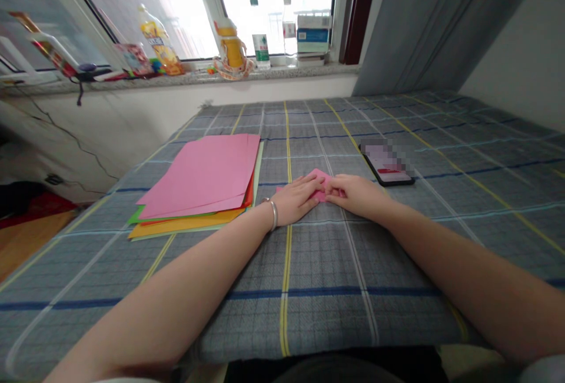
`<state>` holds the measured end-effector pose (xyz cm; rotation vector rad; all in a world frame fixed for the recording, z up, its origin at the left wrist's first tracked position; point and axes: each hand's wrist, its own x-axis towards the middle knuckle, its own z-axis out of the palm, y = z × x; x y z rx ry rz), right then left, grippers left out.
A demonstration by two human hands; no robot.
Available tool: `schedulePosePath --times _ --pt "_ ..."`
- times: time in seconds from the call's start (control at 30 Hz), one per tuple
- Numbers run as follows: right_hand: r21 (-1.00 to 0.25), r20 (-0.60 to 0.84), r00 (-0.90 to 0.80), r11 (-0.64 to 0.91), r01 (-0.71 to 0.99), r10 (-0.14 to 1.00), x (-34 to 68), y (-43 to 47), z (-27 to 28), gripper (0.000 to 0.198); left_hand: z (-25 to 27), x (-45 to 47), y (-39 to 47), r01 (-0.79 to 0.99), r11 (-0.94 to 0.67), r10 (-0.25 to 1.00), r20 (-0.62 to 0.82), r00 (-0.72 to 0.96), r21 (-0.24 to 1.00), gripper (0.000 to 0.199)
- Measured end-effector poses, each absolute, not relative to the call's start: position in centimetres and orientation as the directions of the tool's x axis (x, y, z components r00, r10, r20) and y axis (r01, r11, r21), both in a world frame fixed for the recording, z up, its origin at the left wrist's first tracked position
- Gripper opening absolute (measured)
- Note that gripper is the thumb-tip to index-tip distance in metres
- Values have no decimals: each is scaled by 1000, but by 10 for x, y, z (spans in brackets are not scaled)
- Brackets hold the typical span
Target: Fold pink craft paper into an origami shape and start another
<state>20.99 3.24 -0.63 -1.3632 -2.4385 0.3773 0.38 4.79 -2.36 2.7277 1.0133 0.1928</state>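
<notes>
A small folded piece of pink paper [319, 173] lies on the plaid cloth, partly covered by both hands. My left hand [295, 199], with a silver bangle at the wrist, rests flat over its left part, fingers stretched out. From the other side, my right hand [356, 195] has its fingers curled and pinched at the paper's right edge. Left of the hands sits a stack of coloured paper, a pink sheet [207, 171] on top and green, red and orange edges showing below. The exact folds under my fingers are hidden.
A phone [391, 164] with its screen lit lies right of my hands. The grey plaid cloth [318, 324] covers the surface. On the windowsill [194, 80] behind stand several bottles, a yellow drinking bottle [232, 47], a paper cup [261, 52] and stacked boxes [313, 36].
</notes>
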Motion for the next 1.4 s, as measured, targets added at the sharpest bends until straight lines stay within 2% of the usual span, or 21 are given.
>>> schedulePosePath --times 0.23,0.43,0.83,1.03,1.2,1.3,1.4 --pt "-340 77 -391 393 855 917 205 43 -16 29 -25 9 50 765 -616 780 4 626 187 54" --pt "-338 36 -342 333 880 939 207 45 -14 32 -19 3 54 809 -576 805 -91 586 116 69" --pt "-440 0 -360 323 838 933 220 49 -16 29 5 -35 54 857 -514 847 -189 497 -47 60" --pt "-490 11 -371 329 807 928 222 50 -19 27 13 -49 60 827 -562 800 -251 546 6 61" --pt "-489 37 -387 354 797 921 224 50 -22 25 15 -57 62 815 -578 791 -218 571 36 61" --pt "-418 142 -430 447 791 892 224 48 -21 30 14 -60 66 757 -642 740 -160 654 122 60" --pt "-284 286 -483 555 782 827 222 43 -18 41 14 -61 68 677 -690 691 -45 721 254 48"
